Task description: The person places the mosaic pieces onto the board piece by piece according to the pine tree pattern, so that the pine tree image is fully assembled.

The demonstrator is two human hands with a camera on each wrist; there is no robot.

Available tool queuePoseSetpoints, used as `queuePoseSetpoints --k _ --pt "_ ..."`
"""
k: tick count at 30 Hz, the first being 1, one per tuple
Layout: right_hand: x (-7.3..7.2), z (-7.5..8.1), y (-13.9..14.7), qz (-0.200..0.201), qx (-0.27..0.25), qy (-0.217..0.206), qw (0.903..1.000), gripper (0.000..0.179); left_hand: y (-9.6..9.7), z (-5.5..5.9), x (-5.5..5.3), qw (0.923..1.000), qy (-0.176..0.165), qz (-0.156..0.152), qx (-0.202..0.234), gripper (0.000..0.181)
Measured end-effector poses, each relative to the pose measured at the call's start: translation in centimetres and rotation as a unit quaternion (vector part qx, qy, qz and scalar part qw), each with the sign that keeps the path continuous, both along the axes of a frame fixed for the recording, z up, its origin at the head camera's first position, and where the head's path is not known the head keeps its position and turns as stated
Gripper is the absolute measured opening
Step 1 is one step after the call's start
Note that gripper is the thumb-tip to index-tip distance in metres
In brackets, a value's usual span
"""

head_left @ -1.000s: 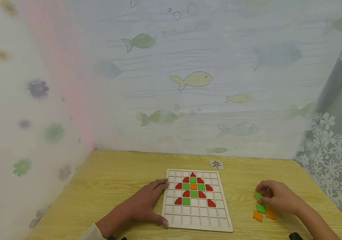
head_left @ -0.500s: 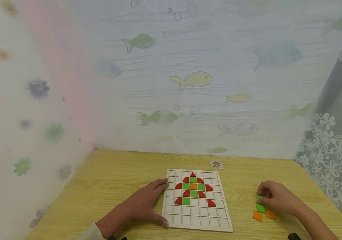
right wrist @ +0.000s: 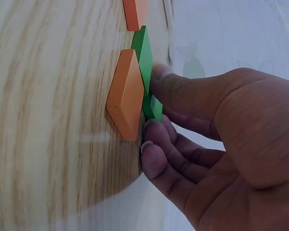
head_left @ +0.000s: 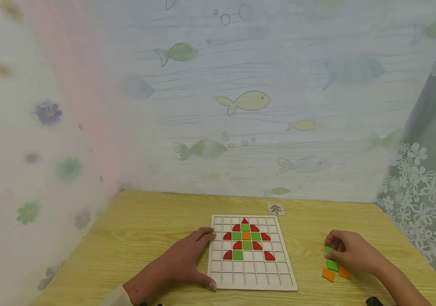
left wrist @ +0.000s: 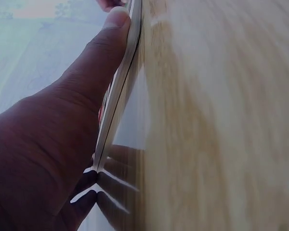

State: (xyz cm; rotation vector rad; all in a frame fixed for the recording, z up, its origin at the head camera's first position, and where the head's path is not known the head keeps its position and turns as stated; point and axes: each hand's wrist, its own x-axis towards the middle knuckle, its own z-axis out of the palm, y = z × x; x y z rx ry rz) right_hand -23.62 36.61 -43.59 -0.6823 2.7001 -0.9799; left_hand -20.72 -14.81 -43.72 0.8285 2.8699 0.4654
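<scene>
A wooden grid board [head_left: 254, 278] lies on the table, with red, green and orange pieces set in a tree-like pattern. My left hand [head_left: 183, 261] spans its left side, thumb at the near corner and fingertips against the edge. In the left wrist view the thumb [left wrist: 94, 62] lies extended along the board's rim. To the right, my right hand [head_left: 353, 250] pinches a green tile [head_left: 329, 249] between thumb and fingers. That tile lines up end to end with another green tile [right wrist: 142, 53]. Two orange tiles, one nearer [right wrist: 121, 94] and one farther [right wrist: 135, 13], lie beside them.
A small pattern card [head_left: 276, 209] lies behind the board. The wood-grain table [head_left: 156, 221] ends at a fish-patterned wall covering [head_left: 202, 170]. Lacy flowered fabric [head_left: 424, 191] hangs at the right.
My right hand has drawn the tilted green tile in against the other green tile, straightening it. The board has turned very slightly counterclockwise under my left hand, which stays in place.
</scene>
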Motion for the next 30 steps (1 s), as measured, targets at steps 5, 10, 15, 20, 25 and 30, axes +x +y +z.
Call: queuePoseSetpoints --k 5,10,15,20,25,30 --pt "0.0 0.1 0.0 0.005 -0.006 0.008 0.9999 0.020 0.0 0.4 0.0 0.9999 -0.014 0.003 -0.001 0.140" --pt "0.1 0.1 0.0 0.016 -0.018 0.014 0.9996 0.019 0.0 0.9 0.1 0.9999 -0.015 0.002 -0.004 0.139" --pt "0.1 0.3 -0.3 0.022 -0.033 0.010 0.9992 0.012 0.0 1.3 0.2 0.9999 -0.014 -0.001 -0.002 0.138" --pt "0.2 0.8 -1.3 0.015 -0.041 0.026 0.9987 0.003 0.0 1.3 0.1 0.9998 -0.018 0.001 0.000 0.137" --pt "0.2 1.4 -3.2 0.028 -0.068 0.022 0.9970 0.003 0.0 1.1 0.0 0.9998 -0.019 0.000 0.001 0.137" --pt "0.1 1.9 -5.5 0.062 -0.099 0.017 0.9931 0.006 0.0 1.0 0.0 0.9998 -0.018 0.001 0.001 0.137"
